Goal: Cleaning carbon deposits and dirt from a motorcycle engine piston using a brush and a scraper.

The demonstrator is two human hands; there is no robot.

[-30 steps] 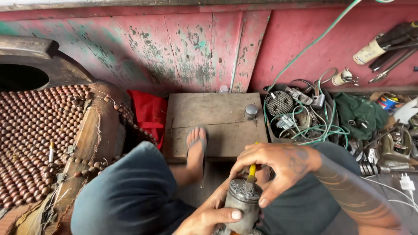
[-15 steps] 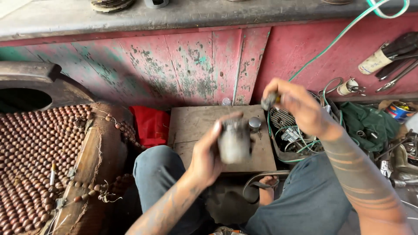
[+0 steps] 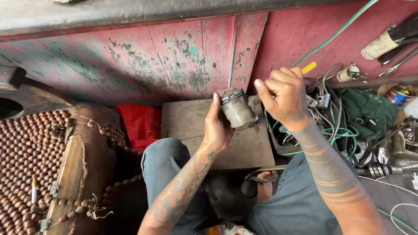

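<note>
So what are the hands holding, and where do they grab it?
The left hand grips a grey metal cylinder around its side. The right hand holds a yellow-handled tool by its handle, its tip towards the cylinder.

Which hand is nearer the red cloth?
Left. The left hand, holding the grey metal cylinder, is just right of the red cloth; the right hand is farther right, beyond the cylinder.

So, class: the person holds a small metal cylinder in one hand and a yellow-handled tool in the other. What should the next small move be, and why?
Probably bring the tool's tip onto the cylinder's top. The left hand grips the metal cylinder tilted, its ridged top exposed, while the right hand holds the yellow-handled tool right beside it; whether the tip touches cannot be seen.
</note>
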